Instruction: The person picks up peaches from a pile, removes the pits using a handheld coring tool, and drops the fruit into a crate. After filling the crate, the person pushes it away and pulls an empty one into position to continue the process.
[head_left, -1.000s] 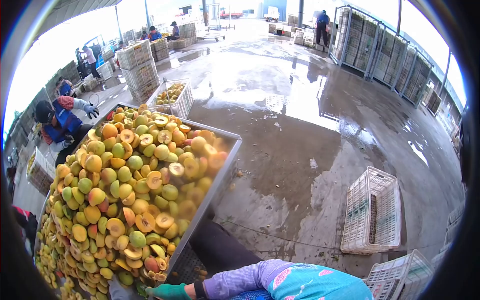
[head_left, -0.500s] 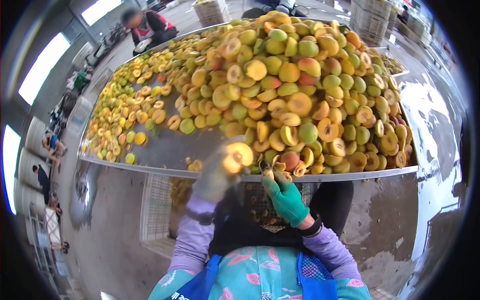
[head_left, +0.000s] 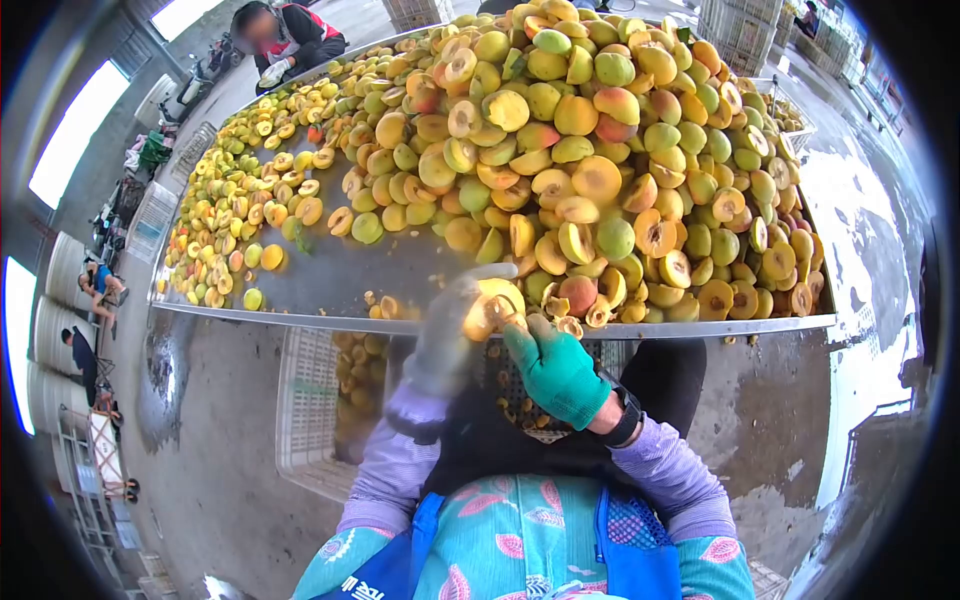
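My left hand (head_left: pixel 445 340), in a pale glove and blurred by motion, grips a yellow peach half (head_left: pixel 493 303) over the near edge of the metal table. The cut face, with its brown centre, is turned toward my right hand (head_left: pixel 562 375). That hand wears a green glove, its fingers closed and its fingertips at the peach half's centre. Whatever it may hold is hidden. Behind both hands rises a big heap of halved peaches (head_left: pixel 597 180), some cut side up. Small brown pit pieces (head_left: pixel 569 327) lie at the table's edge by my right hand.
The metal table's rim (head_left: pixel 700 327) runs across in front of me. Beneath it stand a white crate (head_left: pixel 305 410) beside peach halves and a dark basket (head_left: pixel 510 378) between my legs. Smaller halves (head_left: pixel 215 240) spread on the left. A co-worker (head_left: pixel 300 40) sits at the far left corner.
My right hand has moved slightly left and up, bringing its fingertips onto the peach half in my left hand. The two were apart before. The view has shifted slightly.
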